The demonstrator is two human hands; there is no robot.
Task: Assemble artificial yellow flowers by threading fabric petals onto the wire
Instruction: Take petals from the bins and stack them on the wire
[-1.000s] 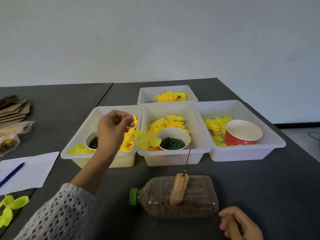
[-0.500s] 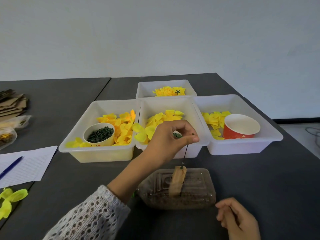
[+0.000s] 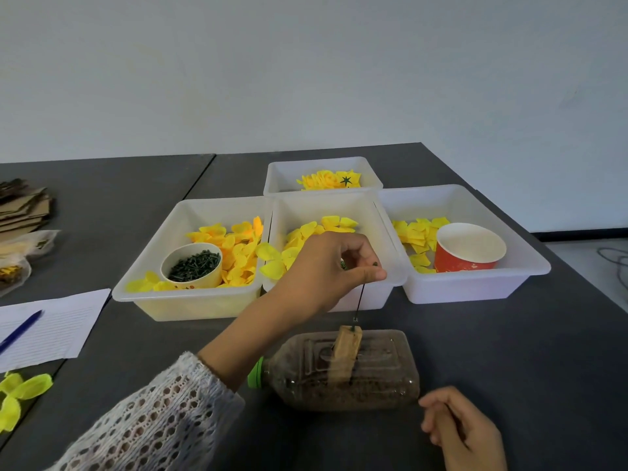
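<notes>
My left hand (image 3: 328, 270) pinches the top of the upright wire (image 3: 359, 302), which rises from a wooden block (image 3: 346, 351) on the bottle (image 3: 339, 368); my right hand (image 3: 464, 426), loosely curled and holding nothing, rests on the tabletop (image 3: 509, 351) just right of the bottle.

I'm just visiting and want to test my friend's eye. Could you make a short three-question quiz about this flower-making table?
1. True or false: the red cup stands in the leftmost tray.
2. What does the left hand pinch? A) the wire B) the blue pen C) the bottle
3. What colour is the bottle's cap?

Key: 1 false, it stands in the right tray. 2 A. 3 green.
</notes>
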